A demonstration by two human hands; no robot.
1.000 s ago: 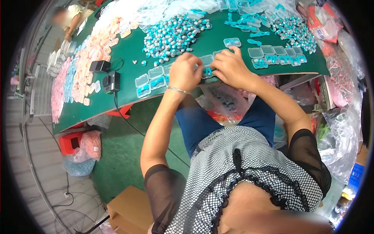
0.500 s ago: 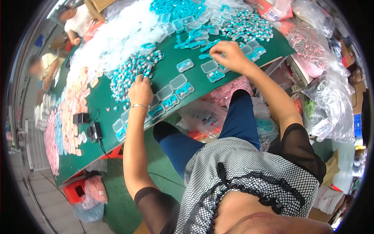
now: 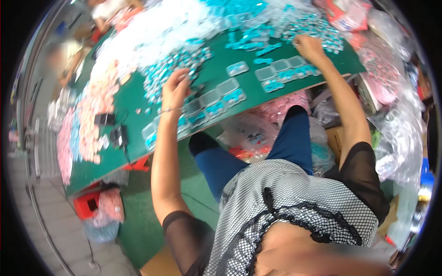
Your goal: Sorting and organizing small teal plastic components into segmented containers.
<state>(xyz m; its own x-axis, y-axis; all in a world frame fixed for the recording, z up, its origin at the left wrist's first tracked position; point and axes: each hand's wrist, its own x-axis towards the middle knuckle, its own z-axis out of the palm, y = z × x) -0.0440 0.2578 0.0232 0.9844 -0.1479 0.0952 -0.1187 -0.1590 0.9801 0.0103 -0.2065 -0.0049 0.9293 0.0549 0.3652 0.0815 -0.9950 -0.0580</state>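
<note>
Head view: on the green counter [image 3: 216, 69], two rows of small clear cases are laid out with their lids flipped back. The left row [image 3: 214, 105] is stretched from left of centre toward mid-frame, partly hidden by the left forearm; the right row [image 3: 272, 85] is set right of centre. Teal contents can be seen in the trays of both rows, so the filling is judged to be well under way, though whether any tray is complete cannot be told through the blur. All lids that can be made out in the rows are open, so closing appears to be left. One lone case [image 3: 237, 68], between the rows and a little above them, seems to be shut with teal inside, and is judged finished.

Much material is left: a left heap of grey-and-teal beads [image 3: 159, 76] at upper centre-left, a right heap of beads [image 3: 324, 34] at upper right, and teal cords [image 3: 251, 40] at upper centre.

The left hand [image 3: 176, 87] is held at the lower right edge of the left heap, fingers loosely curled; the right hand [image 3: 309, 48] is held by the right heap, fingers bent inward. Whether anything is gripped by either cannot be told.
</note>
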